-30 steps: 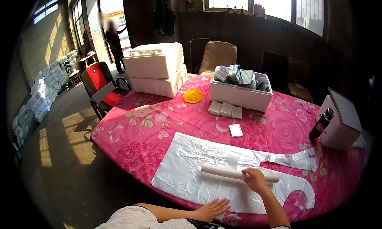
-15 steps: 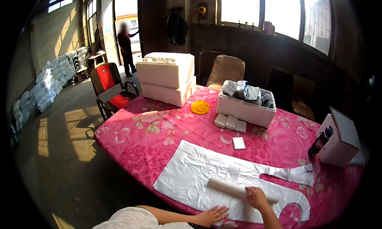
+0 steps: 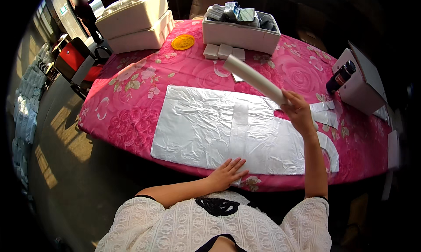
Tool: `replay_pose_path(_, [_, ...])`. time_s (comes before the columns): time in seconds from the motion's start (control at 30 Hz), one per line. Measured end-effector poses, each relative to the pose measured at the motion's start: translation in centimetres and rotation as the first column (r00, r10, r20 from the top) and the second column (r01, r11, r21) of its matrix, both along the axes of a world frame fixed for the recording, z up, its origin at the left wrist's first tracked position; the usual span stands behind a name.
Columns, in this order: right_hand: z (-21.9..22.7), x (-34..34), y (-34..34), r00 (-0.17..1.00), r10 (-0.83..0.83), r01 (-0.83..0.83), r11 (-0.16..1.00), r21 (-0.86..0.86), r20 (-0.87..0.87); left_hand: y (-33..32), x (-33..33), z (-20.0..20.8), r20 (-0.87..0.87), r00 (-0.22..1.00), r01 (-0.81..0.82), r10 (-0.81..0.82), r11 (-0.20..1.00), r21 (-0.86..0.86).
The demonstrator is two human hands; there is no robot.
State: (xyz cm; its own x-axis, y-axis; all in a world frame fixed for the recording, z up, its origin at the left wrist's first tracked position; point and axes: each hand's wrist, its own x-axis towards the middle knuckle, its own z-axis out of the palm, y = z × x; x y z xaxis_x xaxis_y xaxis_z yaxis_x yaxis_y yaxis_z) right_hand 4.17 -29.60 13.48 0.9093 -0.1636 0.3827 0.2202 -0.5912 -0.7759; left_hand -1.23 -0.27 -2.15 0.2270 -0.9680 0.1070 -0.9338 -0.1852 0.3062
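A silvery-white plastic vest-style bag [image 3: 197,125] lies flattened on the table, its loop handles toward the right. A paler strip [image 3: 239,120] crosses its middle. My left hand [image 3: 227,173] rests palm down on the bag's near edge, fingers spread. In my right hand [image 3: 297,111] is a white cylindrical roll [image 3: 254,79], gripped near its right end. It slants up and away to the left, raised above the bag's far edge, and covers part of a small white box [image 3: 237,79].
A pink flowered cloth [image 3: 127,103] covers the table. At the back stand foam boxes [image 3: 136,22], a yellow plate [image 3: 183,42], an open foam box [image 3: 239,35] of packets, and small white blocks [image 3: 224,51]. To the right are a dark flask [image 3: 340,76] and a white carton [image 3: 359,83].
My right hand has lifted the roll off the bag and moved it away from me. The left hand stays flat at the bag's near edge. The view has tilted downward.
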Motion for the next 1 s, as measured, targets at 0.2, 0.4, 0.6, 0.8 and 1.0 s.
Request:
replay_pose_path(0.2, [-7.7, -3.6, 5.0, 0.905, 0.277, -0.388, 0.849, -0.359, -0.323, -0.1, 0.0, -0.6, 0.045, 0.999, 0.002, 0.000, 0.999, -0.043])
replay_pose_path(0.4, [-10.7, -1.6, 4.6, 0.918, 0.315, -0.390, 0.832, -0.396, -0.243, 0.1, -0.1, -1.6, 0.101, 0.995, 0.001, 0.005, 0.998, -0.067])
replay_pose_path(0.6, [-11.7, 3.0, 3.2, 0.987, 0.102, -0.149, 0.863, -0.483, -0.123, 0.1, 0.0, -2.1, 0.047, 0.999, 0.017, -0.014, 0.998, -0.064])
replay_pose_path(0.8, [-12.2, 4.3, 3.6, 0.994, 0.095, -0.106, 0.877, -0.468, -0.048, 0.7, 0.2, -4.7, 0.091, 0.996, 0.039, -0.017, 0.970, -0.241])
replay_pose_path(1.0, [-10.3, 2.8, 4.9, 0.998, 0.065, -0.065, 0.741, -0.669, -0.025, 0.7, 0.2, -1.1, 0.207, 0.977, 0.046, -0.039, 0.999, -0.028])
